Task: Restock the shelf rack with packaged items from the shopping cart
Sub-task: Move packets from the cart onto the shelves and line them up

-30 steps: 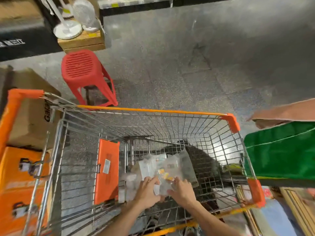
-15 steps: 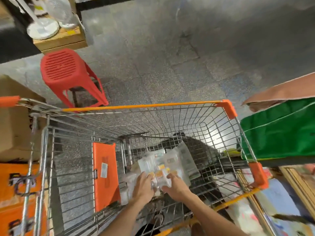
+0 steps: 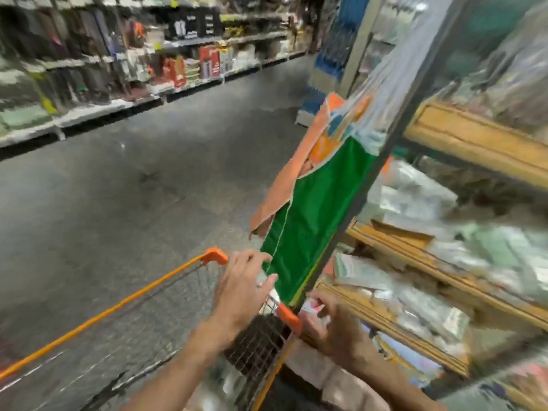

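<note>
Packet (image 3: 312, 305) is being pinched by right hand (image 3: 330, 326), five o'clock, beside rack (image 3: 480, 143); left hand (image 3: 243, 287) is hovering spread over cart (image 3: 118, 304), banner (image 3: 305, 221) between.

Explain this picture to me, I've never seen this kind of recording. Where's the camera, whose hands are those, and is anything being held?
There is no machine here: a person wears a wide-angle camera on the head, so you look forward and down at their own arms. The picture is quite blurred. The left hand is open, fingers spread, above the corner of a wire shopping cart with an orange rim, beside a green banner hanging on the shelf rack. The right hand is lower, by the rack, its fingers curled round what looks like a small packet; the blur hides details. The rack's wooden shelves carry goods in clear plastic bags.
</note>
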{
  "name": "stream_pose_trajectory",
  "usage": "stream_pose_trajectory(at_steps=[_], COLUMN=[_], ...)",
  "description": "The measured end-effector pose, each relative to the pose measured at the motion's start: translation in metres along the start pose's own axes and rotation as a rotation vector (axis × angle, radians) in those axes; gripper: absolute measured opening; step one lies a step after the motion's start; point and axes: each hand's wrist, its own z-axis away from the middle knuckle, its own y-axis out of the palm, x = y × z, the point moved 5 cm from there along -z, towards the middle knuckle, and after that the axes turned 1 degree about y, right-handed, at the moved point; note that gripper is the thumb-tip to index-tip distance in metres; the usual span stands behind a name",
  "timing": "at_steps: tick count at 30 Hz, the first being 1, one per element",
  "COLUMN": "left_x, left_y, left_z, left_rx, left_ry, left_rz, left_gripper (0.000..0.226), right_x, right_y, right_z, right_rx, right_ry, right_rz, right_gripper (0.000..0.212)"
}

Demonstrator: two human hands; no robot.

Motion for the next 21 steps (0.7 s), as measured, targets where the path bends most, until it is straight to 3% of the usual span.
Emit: stream_pose_trajectory(at_steps=[7,10,15,21], left_x=[-0.23,-0.317,-0.422,-0.506], left_y=[-0.01,-0.003,0.027,0.099], left_z=[-0.109,-0.143,-0.201,-0.276], left_rx=[-0.125,-0.131,-0.082,0.229], left_ry=[0.575,0.743,0.833,0.66], left_rz=[0.101,0.121,0.103,0.05], left_gripper=[0.036,0.036,0.037,0.048], right_x=[-0.025,-0.042,-0.076,-0.156], right_y=[-0.221,-0.302,-0.42,-0.529], right_z=[0.026,0.037,0.035,-0.014], right_rx=[-0.438,-0.576,-0.802,-0.828], right_ry=[0.012,0.049,0.026,0.224], right_rz=[0.09,0.133,0.202,0.29], right_gripper=[0.028,0.029,0.028,0.038])
